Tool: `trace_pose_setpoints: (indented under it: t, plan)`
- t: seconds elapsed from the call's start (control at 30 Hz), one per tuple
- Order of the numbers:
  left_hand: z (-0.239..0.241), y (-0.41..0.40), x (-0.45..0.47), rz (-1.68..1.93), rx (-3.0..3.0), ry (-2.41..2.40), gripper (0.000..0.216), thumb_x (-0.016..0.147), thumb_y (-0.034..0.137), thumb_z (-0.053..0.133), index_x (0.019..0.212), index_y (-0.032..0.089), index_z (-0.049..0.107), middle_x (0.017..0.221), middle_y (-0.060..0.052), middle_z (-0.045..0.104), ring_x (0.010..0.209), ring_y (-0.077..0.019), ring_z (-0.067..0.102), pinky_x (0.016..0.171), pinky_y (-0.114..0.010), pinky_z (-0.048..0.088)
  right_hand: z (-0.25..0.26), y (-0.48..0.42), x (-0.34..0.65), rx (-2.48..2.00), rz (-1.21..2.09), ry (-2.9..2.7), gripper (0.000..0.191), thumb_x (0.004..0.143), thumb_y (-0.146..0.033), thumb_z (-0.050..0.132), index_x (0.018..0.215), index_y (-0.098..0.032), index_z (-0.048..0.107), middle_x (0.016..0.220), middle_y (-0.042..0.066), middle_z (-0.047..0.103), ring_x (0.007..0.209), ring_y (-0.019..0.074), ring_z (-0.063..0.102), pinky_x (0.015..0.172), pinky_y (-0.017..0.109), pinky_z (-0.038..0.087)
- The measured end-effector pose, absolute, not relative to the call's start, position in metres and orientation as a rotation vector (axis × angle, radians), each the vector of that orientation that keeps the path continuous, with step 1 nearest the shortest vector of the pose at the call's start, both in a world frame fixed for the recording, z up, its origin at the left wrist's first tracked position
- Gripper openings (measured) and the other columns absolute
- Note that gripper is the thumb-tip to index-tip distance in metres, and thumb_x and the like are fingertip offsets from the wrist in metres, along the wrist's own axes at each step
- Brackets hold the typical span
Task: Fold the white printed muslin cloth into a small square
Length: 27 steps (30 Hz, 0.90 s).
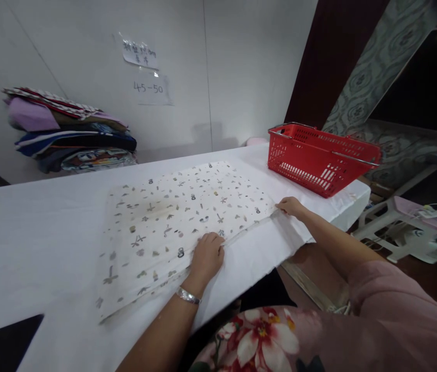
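Observation:
A white cloth [187,212] printed with small grey and green plant-like motifs lies spread in a rough rectangle on the white-covered table. At the middle of its near edge, my left hand [207,256], with a silver bracelet on the wrist, has its fingers bent together over the fabric; the thumb side is partly hidden. My right hand [291,206] pinches the cloth at its near right corner. Slight folds run along the near edge, between and to the left of my hands.
A red plastic basket [319,160] with metal handles stands at the back right. Folded fabrics [75,134] are stacked against the wall at the back left. A dark flat object [7,343] lies front left. A white stool [408,227] holding cables stands beyond the table's right end.

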<state>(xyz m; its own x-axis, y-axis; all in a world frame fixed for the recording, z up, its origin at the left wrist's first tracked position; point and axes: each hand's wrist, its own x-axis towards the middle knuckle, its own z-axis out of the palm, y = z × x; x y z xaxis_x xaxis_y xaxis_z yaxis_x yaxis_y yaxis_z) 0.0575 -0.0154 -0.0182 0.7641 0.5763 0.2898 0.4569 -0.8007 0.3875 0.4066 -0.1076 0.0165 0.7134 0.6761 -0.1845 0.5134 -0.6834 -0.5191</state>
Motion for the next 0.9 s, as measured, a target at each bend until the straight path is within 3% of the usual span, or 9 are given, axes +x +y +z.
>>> trace_pose_setpoints:
  t: [0.2, 0.43, 0.7, 0.9]
  plan:
    - [-0.019, -0.016, 0.057, 0.594, 2.665, 0.786, 0.022, 0.08, 0.009, 0.049, 0.094, 0.021, 0.062, 0.096, -0.005, 0.06, 0.095, -0.0209, 0.052, 0.085, -0.036, 0.041, 0.015, -0.113, 0.406, -2.475, 0.669, -0.889, 0.036, 0.08, -0.035, 0.06, 0.051, -0.018, 0.049, 0.041, -0.002, 0.047, 0.04, 0.0081, 0.04, 0.044, 0.021, 0.032]
    - [-0.019, -0.015, 0.057, 0.6, 2.667, 0.776, 0.022, 0.08, 0.009, 0.049, 0.093, 0.02, 0.063, 0.096, -0.005, 0.06, 0.095, -0.021, 0.051, 0.085, -0.036, 0.042, 0.022, -0.111, 0.402, -2.51, 0.68, -0.905, 0.038, 0.077, -0.039, 0.064, 0.048, -0.018, 0.05, 0.038, -0.002, 0.044, 0.04, 0.0089, 0.04, 0.045, 0.022, 0.033]
    - [-0.018, -0.015, 0.057, 0.612, 2.671, 0.781, 0.023, 0.08, 0.009, 0.048, 0.094, 0.02, 0.063, 0.096, -0.005, 0.06, 0.095, -0.0213, 0.051, 0.085, -0.037, 0.041, 0.027, -0.1, 0.401, -2.51, 0.618, -0.87, 0.025, 0.071, -0.024, 0.065, 0.051, -0.016, 0.053, 0.041, -0.002, 0.047, 0.044, 0.0099, 0.044, 0.046, 0.023, 0.032]
    - [-0.02, -0.015, 0.057, 0.612, 2.667, 0.768, 0.022, 0.08, 0.009, 0.048, 0.094, 0.019, 0.062, 0.096, -0.005, 0.06, 0.095, -0.0213, 0.051, 0.085, -0.036, 0.041, 0.029, -0.091, 0.407, -2.366, 0.618, -0.82, 0.012, 0.073, -0.025, 0.066, 0.071, -0.016, 0.059, 0.052, -0.001, 0.056, 0.046, 0.0085, 0.047, 0.044, 0.019, 0.034]
